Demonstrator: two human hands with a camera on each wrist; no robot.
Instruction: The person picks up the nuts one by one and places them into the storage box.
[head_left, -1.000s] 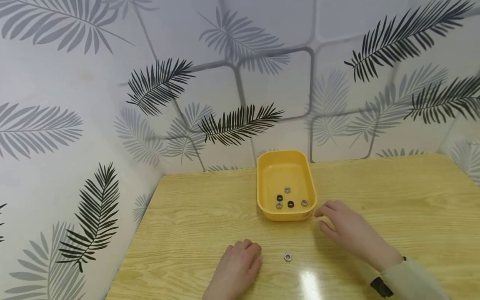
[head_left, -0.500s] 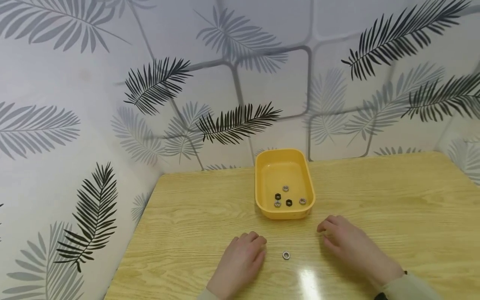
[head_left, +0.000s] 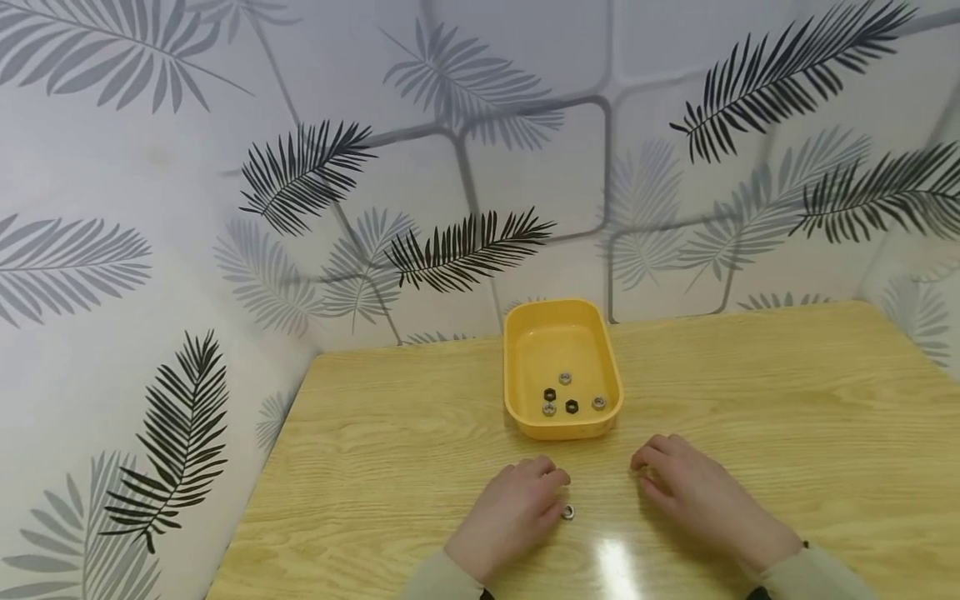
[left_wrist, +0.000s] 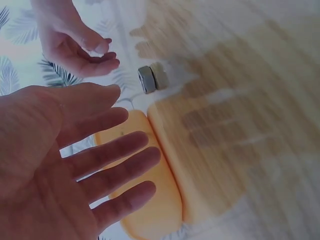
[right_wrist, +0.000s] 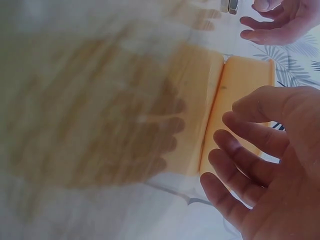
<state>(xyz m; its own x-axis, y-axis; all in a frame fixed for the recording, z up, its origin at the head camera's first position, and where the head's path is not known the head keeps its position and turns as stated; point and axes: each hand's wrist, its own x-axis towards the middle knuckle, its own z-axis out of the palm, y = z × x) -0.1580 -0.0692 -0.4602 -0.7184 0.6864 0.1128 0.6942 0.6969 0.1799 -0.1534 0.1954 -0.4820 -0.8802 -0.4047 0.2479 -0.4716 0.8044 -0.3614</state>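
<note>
A single silver hex nut (head_left: 568,512) lies on the wooden table, just right of my left hand (head_left: 516,510). In the left wrist view the nut (left_wrist: 147,79) stands apart from the thumb and fingertips, and nothing is between the relaxed fingers of that hand (left_wrist: 75,145). My right hand (head_left: 693,492) hovers over the table to the nut's right, fingers loosely bent; the right wrist view shows this hand (right_wrist: 265,150) holding nothing. Beyond both hands sits a yellow tray (head_left: 562,432) with several silver and black nuts (head_left: 572,407) in its near half.
The wooden table (head_left: 397,417) meets a leaf-patterned wall (head_left: 420,183) right behind the tray. Light glares off the tabletop near its front, below the loose nut.
My left hand has moved right, up close to the loose nut. My right hand has drawn back from the tray's near right corner toward me. The nut stays on the table.
</note>
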